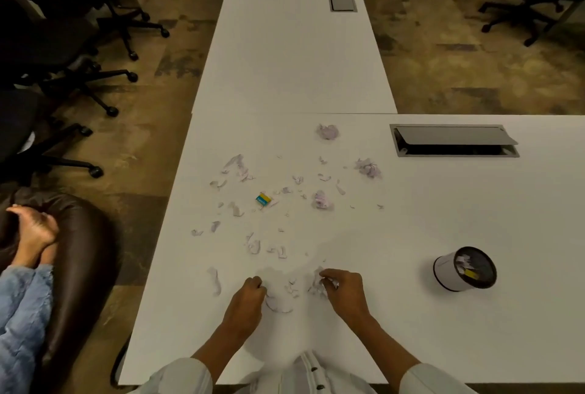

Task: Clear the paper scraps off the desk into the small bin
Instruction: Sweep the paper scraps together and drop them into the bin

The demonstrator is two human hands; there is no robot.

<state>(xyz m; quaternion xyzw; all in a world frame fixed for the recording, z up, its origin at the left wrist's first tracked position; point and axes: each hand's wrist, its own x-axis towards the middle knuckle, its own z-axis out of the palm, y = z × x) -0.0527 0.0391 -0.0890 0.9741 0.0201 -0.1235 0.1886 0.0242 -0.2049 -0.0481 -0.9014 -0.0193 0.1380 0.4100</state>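
Both hands are working at the near edge of the white desk (411, 219). Left hand (250, 294) is curling shut, knuckles down, contents undeterminable. Right hand (343, 286) is pinching crumpled pale lilac paper scraps (318, 284). More scraps are lying scattered toward 12 o'clock. Small white cylindrical bin (463, 268) is sitting at 3 o'clock, tilted, holding scraps.

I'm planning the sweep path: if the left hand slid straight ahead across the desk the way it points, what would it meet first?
Probably the small torn scraps just beyond the left hand; farther along that line lies the blue-and-yellow packet. Exact heading is hard to judge.
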